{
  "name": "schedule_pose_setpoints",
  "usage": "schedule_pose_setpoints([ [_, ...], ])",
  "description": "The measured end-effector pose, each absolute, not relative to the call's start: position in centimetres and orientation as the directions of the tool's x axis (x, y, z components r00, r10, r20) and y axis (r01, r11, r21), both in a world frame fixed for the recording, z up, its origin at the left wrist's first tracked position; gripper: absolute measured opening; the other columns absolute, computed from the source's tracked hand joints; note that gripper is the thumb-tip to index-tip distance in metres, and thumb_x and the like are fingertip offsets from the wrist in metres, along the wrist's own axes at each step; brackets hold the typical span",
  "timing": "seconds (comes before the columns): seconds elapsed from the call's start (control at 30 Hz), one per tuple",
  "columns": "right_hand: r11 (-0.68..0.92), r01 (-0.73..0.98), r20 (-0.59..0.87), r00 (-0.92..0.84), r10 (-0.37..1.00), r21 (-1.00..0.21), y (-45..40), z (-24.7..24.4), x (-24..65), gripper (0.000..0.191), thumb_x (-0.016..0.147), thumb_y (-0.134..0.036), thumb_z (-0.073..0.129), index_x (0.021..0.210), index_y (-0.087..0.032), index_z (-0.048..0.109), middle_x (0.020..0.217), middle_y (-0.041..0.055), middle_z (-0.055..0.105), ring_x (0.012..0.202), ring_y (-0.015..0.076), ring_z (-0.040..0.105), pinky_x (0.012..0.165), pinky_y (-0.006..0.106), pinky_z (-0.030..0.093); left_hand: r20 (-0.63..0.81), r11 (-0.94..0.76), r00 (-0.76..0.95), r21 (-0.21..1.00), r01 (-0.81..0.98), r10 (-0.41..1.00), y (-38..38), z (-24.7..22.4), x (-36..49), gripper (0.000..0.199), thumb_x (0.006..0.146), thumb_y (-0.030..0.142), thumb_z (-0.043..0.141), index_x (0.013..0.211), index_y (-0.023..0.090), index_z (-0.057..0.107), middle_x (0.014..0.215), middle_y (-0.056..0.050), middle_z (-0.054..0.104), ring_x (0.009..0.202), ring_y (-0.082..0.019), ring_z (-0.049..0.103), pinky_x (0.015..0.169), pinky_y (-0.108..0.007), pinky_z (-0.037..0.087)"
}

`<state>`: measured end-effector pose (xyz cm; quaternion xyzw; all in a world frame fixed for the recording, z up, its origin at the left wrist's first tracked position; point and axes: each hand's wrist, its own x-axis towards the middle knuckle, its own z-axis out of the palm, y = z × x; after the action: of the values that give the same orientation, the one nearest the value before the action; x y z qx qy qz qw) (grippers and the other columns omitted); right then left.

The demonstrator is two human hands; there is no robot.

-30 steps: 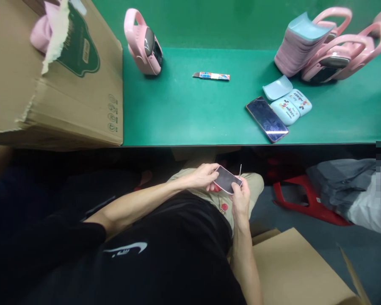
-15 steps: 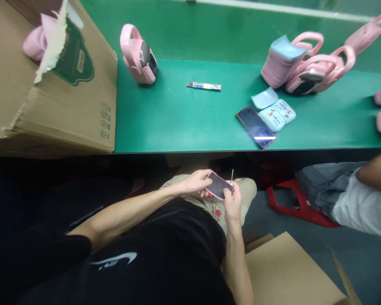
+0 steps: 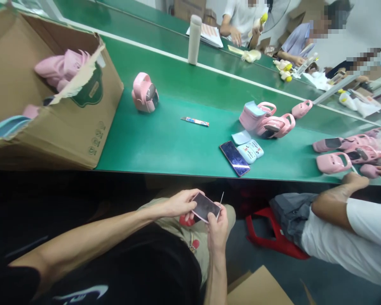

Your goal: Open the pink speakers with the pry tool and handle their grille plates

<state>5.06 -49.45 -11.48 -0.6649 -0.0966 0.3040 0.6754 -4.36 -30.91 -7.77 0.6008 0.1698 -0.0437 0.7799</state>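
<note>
Low over my lap, both hands hold a flat dark panel with a pink rim, slightly tilted. My left hand grips its left end, thumb on the dark face. At the opposite end, my right hand pinches the near right corner. A thin pale rod sticks up beside my right fingers; its lower end is hidden. Something red shows under my left hand, too covered to name. On the green bench beyond lie a phone and light blue pieces with printed cartoon figures.
An open cardboard box with pink and blue parts stands on the bench's left. A pink handled case and a utility knife are nearby. More pink cases are farther right. A co-worker's arm reaches in beside a red stool.
The camera view has tilted up, bringing the bench's far side and people there into sight. Both hands keep the same hold on the panel.
</note>
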Motion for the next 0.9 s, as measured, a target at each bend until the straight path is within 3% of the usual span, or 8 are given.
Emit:
schedule_pose_setpoints([
  [0.1, -0.034, -0.414, -0.368, 0.765, 0.529, -0.91, -49.1, -10.3, 5.4, 0.047, 0.083, -0.034, 0.076, 0.125, -0.025, 0.057, 0.09, -0.003, 0.064, 0.059, 0.0098, 0.052, 0.052, 0.021, 0.04, -0.329, 0.248, 0.937, 0.924, 0.292, 0.121, -30.8, -7.4, -4.0, 0.052, 0.082, 0.012, 0.057, 0.133, 0.016, 0.059, 0.072, 0.0, 0.073, 0.047, -0.016, 0.068, 0.048, -0.022, 0.054],
  [0.3, 0.077, -0.476, -0.356, 0.747, 0.561, -0.876, -48.9, -8.9, 5.5, 0.045, 0.083, -0.038, 0.08, 0.119, -0.024, 0.057, 0.08, -0.008, 0.053, 0.049, 0.0035, 0.033, 0.045, 0.018, 0.027, -0.304, 0.212, 0.943, 0.939, 0.272, 0.136, -30.4, -7.0, -3.8, 0.056, 0.077, 0.009, 0.055, 0.132, 0.016, 0.06, 0.075, 0.0, 0.073, 0.05, -0.015, 0.068, 0.05, -0.022, 0.056],
  [0.5, 0.01, -0.384, -0.319, 0.779, 0.539, -0.923, -48.8, -8.8, 5.7, 0.042, 0.082, -0.032, 0.076, 0.119, -0.023, 0.058, 0.085, -0.0056, 0.058, 0.053, 0.0051, 0.04, 0.046, 0.019, 0.032, -0.317, 0.165, 0.935, 0.943, 0.291, 0.162, -30.4, -6.5, -3.5, 0.057, 0.077, 0.01, 0.054, 0.133, 0.017, 0.063, 0.075, 0.0, 0.072, 0.055, -0.015, 0.069, 0.051, -0.022, 0.056],
  [0.73, 0.034, -0.389, -0.32, 0.802, 0.505, -0.921, -48.9, -7.5, 6.5, 0.045, 0.08, -0.04, 0.078, 0.116, -0.022, 0.057, 0.075, -0.0108, 0.05, 0.045, 0.0021, 0.029, 0.043, 0.019, 0.025, -0.3, 0.145, 0.93, 0.951, 0.274, 0.212, -30.5, -4.9, -2.9, 0.06, 0.072, 0.008, 0.053, 0.13, 0.017, 0.064, 0.074, 0.0, 0.072, 0.052, -0.014, 0.068, 0.051, -0.022, 0.054],
  [0.9, -0.047, -0.361, -0.341, 0.821, 0.458, -0.931, -48.8, -7.4, 6.5, 0.04, 0.074, -0.028, 0.073, 0.111, -0.022, 0.059, 0.072, -0.0103, 0.053, 0.047, 0.0044, 0.037, 0.044, 0.02, 0.027, -0.31, 0.131, 0.929, 0.948, 0.288, 0.2, -30.7, -4.8, -2.8, 0.054, 0.078, 0.009, 0.054, 0.131, 0.017, 0.066, 0.073, 0.0, 0.073, 0.053, -0.014, 0.069, 0.051, -0.021, 0.054],
])
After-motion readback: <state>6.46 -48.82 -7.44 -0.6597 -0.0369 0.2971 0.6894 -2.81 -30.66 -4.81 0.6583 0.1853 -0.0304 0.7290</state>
